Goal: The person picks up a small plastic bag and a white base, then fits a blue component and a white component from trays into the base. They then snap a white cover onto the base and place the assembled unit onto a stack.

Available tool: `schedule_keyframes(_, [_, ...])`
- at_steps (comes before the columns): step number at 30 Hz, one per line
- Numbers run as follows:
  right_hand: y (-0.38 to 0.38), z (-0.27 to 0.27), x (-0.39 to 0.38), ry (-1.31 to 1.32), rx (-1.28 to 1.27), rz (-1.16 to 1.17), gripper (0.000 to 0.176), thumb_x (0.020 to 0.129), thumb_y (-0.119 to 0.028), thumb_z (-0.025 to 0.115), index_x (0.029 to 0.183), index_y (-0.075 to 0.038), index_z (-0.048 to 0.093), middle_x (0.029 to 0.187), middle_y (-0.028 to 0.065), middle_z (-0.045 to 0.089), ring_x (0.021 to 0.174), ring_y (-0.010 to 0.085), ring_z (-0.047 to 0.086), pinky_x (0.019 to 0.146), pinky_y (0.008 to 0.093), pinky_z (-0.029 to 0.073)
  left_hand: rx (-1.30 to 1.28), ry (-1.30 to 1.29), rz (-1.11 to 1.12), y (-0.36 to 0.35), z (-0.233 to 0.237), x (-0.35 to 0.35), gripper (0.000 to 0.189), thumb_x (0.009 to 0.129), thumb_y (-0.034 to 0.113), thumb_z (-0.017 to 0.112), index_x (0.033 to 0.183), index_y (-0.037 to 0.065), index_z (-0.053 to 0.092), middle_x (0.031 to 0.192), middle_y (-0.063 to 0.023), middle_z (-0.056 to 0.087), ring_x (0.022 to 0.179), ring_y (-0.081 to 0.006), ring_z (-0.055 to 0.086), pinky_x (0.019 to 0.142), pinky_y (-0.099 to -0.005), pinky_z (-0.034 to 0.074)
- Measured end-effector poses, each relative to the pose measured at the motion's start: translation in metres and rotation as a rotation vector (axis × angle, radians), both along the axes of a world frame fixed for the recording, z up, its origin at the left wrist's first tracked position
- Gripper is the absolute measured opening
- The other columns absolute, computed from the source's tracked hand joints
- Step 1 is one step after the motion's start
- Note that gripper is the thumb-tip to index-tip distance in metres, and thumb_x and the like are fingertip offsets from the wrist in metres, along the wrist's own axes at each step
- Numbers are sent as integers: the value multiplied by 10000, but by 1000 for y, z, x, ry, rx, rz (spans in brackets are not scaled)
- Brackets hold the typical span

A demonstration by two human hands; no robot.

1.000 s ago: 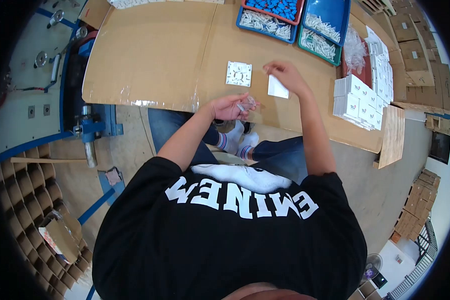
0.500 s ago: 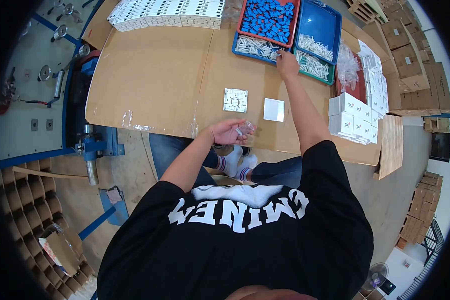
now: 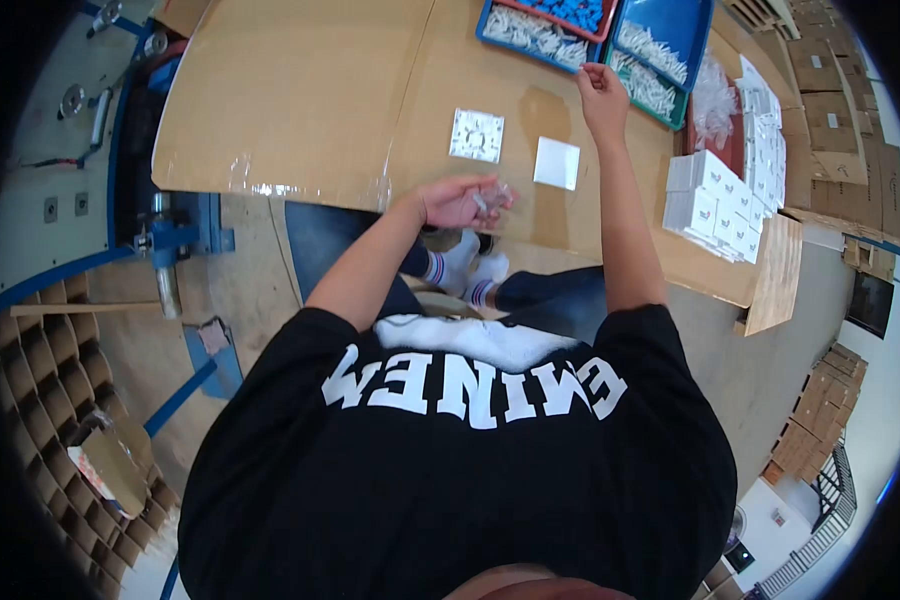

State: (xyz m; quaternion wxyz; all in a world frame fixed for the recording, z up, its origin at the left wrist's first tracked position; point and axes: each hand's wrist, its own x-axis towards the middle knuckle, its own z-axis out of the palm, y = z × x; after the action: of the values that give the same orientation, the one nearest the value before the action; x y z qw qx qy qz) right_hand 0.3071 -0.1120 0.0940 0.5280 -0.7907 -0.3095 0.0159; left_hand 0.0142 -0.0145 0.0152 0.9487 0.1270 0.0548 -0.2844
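My left hand (image 3: 462, 202) is turned palm up just off the table's near edge, its fingers curled round a small clear plastic bag (image 3: 491, 199) with something small and whitish in it. My right hand (image 3: 603, 92) is at the near right corner of the blue tray of white plugs (image 3: 537, 36). Its fingertips are pinched together; what they hold, if anything, is too small to make out. On the cardboard-covered table between the hands lie a white square frame (image 3: 476, 135) with a round centre and a plain white square plate (image 3: 556, 163).
A red tray of blue pieces (image 3: 570, 10) overlaps the plug tray. Right of it, another blue tray (image 3: 685, 25) and a green tray (image 3: 679, 112) hold white plugs. Crumpled clear bags (image 3: 712, 105) and stacked white boxes (image 3: 715, 205) stand at the table's right side.
The whole view has shifted, so the table sits higher in the picture. My right hand has drawn out from among the white plugs to the tray's corner. My left hand still holds the bag.
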Motion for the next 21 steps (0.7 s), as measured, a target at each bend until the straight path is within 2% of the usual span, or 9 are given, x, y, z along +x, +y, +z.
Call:
schedule_keyframes(3, [-43,9,-69,97,-168,150,167,937,-125,681,1071,-51,746,849,18,697,716,89,609,656,238,483,9,25,-3,0,-6,0,549,1041,433,495,1415,32,511,1169,-27,658,958,-148,610,958,-365,495])
schedule_keyframes(6, [-74,17,-129,210,-170,278,198,925,-124,699,1105,-63,756,864,16,679,724,87,566,673,258,476,-10,4,-7,1,-2,-1,535,1052,429,477,1404,29,519,1189,-37,664,960,-147,623,980,-371,497])
schedule_keyframes(9, [-88,22,-162,380,-159,395,169,916,-111,706,1068,-55,754,869,8,664,690,83,546,635,258,458,2,2,0,-1,1,-2,508,1057,421,474,1382,35,536,1201,-43,665,971,-145,626,1000,-375,496])
schedule_keyframes(12, [-89,35,-174,469,-308,362,146,902,-105,717,1028,-38,746,852,11,673,668,80,541,619,258,453,50,-30,12,-2,2,-4,481,1057,416,482,1359,48,552,1207,-47,662,971,-143,623,1006,-376,499])
schedule_keyframes(15, [-84,33,-170,453,-326,375,141,890,-106,730,993,-10,732,817,21,684,651,75,535,605,258,449,65,-25,26,-3,5,-5,463,1061,412,479,1338,49,552,1182,-55,673,946,-139,632,988,-370,498])
schedule_keyframes(17, [-79,43,-169,351,-435,425,157,881,-99,734,993,11,726,793,41,698,687,81,572,632,256,470,67,-65,34,-5,3,-7,470,1058,415,485,1347,49,546,1208,-72,657,972,-140,623,987,-362,497])
schedule_keyframes(21, [-76,40,-164,352,-360,449,155,880,-91,730,991,18,723,808,57,716,730,103,615,676,259,493,90,-65,33,-5,4,-9,478,1056,421,488,1351,49,544,1214,-83,650,1023,-156,621,989,-357,495])
